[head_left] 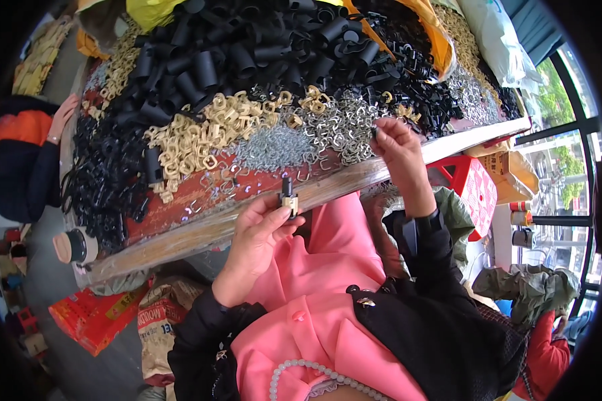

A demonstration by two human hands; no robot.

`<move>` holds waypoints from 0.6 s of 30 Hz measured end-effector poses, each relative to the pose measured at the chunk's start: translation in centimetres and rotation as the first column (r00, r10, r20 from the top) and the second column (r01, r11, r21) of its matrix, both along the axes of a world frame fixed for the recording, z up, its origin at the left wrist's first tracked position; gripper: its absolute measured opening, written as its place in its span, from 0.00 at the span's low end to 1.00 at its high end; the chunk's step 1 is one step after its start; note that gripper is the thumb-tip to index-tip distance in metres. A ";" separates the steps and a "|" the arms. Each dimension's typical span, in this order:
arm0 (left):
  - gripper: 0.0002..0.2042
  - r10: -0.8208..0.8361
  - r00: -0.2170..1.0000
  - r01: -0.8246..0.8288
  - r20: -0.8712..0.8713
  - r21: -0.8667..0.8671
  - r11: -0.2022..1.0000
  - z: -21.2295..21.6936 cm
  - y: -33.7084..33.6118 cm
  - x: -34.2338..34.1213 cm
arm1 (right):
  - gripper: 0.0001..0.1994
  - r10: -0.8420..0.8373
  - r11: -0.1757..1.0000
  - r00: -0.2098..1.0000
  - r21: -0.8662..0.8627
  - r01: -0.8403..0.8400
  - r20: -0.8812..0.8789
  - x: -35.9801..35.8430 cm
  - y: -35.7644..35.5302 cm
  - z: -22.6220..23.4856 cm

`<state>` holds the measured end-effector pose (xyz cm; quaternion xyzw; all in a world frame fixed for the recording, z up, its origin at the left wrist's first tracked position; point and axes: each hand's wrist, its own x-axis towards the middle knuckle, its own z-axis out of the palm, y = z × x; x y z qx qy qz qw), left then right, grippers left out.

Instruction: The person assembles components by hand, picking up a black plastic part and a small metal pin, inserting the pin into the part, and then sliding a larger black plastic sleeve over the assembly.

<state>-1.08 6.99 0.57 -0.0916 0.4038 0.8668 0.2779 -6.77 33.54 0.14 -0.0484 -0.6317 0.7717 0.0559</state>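
Note:
My left hand [255, 234] is closed around a small black-and-beige plastic assembly [288, 199], held upright just off the table's near edge. A black stem rises from the top of this piece, and a beige ring-like part sits around its middle. Higher and to the right, my right hand [403, 150] pinches its fingertips together beside the heap of metal hooks [344, 127]; a small dark bit shows at the fingertips, too small to name. Beige plastic rings [197, 137] and a heap of tiny silvery metal pieces [271, 147] lie beyond my hands.
Black plastic tubes [244, 60] pile up at the table's far side. Small black parts [110, 174] heap at the left. The wooden table edge [201, 232] runs across in front of me. Another person's hand [63, 113] rests at the left edge. A red stool [471, 190] stands right.

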 end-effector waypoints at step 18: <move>0.15 -0.005 0.996 0.005 -0.086 0.002 1.000 2.2 0.0 0.9 | 0.05 0.460 0.813 0.844 0.511 -0.277 -0.274 5.6 -10.1 3.9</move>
